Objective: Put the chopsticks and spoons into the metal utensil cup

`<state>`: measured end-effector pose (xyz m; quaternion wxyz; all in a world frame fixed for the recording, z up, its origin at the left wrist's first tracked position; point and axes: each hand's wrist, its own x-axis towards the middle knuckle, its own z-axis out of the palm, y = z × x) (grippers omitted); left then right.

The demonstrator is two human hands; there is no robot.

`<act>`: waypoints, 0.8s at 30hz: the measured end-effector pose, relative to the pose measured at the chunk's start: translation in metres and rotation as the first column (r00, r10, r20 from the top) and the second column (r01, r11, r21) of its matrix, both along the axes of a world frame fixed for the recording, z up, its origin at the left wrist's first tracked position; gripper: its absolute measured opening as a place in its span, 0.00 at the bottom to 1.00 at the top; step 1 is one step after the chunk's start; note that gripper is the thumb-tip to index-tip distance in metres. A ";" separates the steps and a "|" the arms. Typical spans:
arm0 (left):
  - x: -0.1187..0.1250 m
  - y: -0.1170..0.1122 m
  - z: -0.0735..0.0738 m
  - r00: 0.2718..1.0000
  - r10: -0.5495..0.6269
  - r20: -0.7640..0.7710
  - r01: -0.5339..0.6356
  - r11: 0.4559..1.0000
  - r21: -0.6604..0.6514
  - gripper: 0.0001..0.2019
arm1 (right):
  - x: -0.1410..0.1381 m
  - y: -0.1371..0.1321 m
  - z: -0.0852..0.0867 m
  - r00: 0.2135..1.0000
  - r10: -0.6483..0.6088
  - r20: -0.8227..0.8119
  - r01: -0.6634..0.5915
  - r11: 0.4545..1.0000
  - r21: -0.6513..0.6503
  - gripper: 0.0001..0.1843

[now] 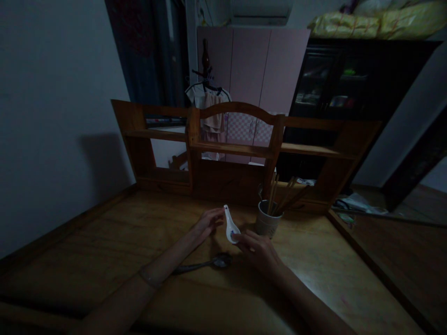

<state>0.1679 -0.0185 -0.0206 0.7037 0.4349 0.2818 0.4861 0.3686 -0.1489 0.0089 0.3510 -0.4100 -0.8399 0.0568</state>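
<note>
A white ceramic soup spoon [232, 230] with a small dark mark in its bowl is held above the desk, handle pointing up and away. My right hand [258, 251] pinches it at the right edge of the bowl. Beside the handle is my left hand [209, 222], its fingers loosely curved and apart; the forefinger reaches the handle's tip, though whether it touches I cannot tell. Below both hands a metal spoon [220, 261] lies on the wooden desk [167, 298], its handle partly behind my left forearm. A pale cup [268, 224] with several chopsticks stands just beyond my right hand.
A wooden shelf unit [230, 148] runs along the desk's back edge. To the left is a bare wall [63, 139]. Behind stand a pink wardrobe [249, 65], clothes on a rack [209, 100] and a dark cabinet [349, 79]. A raised rim [370, 260] borders the desk's right side.
</note>
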 end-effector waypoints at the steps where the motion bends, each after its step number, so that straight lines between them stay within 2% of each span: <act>1: 0.000 0.000 0.000 1.000 0.006 0.000 -0.006 1.000 -0.006 0.14 | 0.000 0.000 0.000 1.000 0.000 0.001 0.000 1.000 0.000 0.12; 18: 0.001 -0.008 0.010 0.999 0.046 0.003 -0.046 0.999 -0.013 0.11 | 0.000 0.000 -0.001 1.000 -0.001 0.010 0.001 1.000 -0.009 0.12; 24: 0.001 -0.006 0.009 0.999 0.051 0.004 -0.051 0.998 -0.040 0.11 | -0.001 0.000 -0.001 1.000 -0.001 -0.003 0.001 1.000 0.001 0.12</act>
